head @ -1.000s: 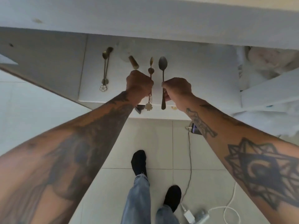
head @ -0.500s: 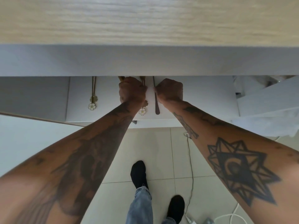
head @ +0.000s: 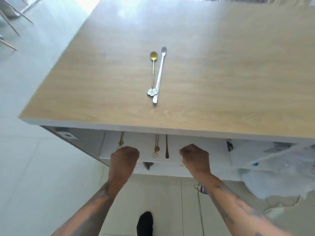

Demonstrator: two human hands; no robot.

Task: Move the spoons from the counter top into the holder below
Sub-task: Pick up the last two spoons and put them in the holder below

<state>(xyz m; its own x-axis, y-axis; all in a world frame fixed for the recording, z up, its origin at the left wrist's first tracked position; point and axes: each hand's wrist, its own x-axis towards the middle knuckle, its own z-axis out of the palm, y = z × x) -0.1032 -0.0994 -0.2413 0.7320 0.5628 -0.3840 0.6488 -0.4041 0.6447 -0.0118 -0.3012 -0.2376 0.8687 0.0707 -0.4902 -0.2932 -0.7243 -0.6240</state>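
Hands drawn apart off shelf spoons | left hand (head: 123, 158), right hand (head: 196, 157) fisted, empty | gold spoon (head: 153, 72) bowl away

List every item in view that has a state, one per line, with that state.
Gold spoon: lying flat on counter top, not yet moved.
White spoon: flat on the counter, against the gold spoon's flower end.
Holder: below the counter, several spoons lying in it.
Left hand: curled, apparently empty.
Right hand: curled, apparently empty.
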